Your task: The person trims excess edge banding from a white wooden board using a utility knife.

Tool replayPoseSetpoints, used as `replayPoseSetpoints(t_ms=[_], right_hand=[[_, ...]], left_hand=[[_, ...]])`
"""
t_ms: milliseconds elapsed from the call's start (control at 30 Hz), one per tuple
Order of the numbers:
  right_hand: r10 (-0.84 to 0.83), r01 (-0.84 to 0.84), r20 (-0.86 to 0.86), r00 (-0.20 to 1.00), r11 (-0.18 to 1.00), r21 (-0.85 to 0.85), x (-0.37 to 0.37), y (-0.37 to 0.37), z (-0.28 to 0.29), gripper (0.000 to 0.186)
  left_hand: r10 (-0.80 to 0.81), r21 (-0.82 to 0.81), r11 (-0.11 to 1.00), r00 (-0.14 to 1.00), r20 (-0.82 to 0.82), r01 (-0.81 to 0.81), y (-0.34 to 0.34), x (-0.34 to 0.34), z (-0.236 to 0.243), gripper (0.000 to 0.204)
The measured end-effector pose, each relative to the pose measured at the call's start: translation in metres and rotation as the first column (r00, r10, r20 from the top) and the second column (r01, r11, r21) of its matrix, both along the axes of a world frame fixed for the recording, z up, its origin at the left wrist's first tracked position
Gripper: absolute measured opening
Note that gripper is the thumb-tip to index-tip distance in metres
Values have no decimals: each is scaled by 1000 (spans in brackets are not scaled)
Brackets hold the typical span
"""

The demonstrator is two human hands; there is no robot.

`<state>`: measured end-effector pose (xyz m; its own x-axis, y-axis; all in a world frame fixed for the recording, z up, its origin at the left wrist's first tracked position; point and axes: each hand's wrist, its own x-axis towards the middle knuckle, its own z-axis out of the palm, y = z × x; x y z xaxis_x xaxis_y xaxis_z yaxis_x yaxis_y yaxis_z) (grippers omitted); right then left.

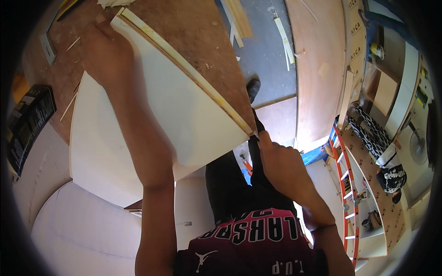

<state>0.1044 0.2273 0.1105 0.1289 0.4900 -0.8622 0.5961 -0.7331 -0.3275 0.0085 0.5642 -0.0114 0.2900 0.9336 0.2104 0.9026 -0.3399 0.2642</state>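
A large white panel lies on a brown worktable, its near edge jutting toward my body. Along its far right edge runs a narrow wooden strip, pale with yellowish patches. My left hand lies over the panel's far left edge, with its fingers mostly hidden and dark. At the near right end of the strip, my right hand is closed, thumb side against the corner. Whatever sits inside that fist is hidden.
A dark container stands at the left, near a metal square. Wood strips lie beyond the table at the upper right. An orange ladder and another person are farther right.
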Motion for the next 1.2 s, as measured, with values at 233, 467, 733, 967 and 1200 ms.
replayPoseSetpoints(t_ms=[233,467,733,967,1200], right_hand=[[-663,655,-153,733,629,419,-29,-43,-93,34],[-589,498,-60,806,621,605,-41,-58,-107,25],[-645,551,-64,761,591,589,-42,-53,-89,33],[-272,232,13,962,842,488,-23,-27,-44,32],[-117,-44,242,963,819,573,-28,6,-50,23]], left_hand=[[9,29,1000,999,38,-10,2,-4,-4,46],[-51,5,999,997,61,50,8,-2,-2,45],[-90,-41,995,989,118,95,4,2,1,43],[-76,-66,995,996,53,79,6,-1,3,43],[-59,-109,992,997,41,63,8,1,-1,46]])
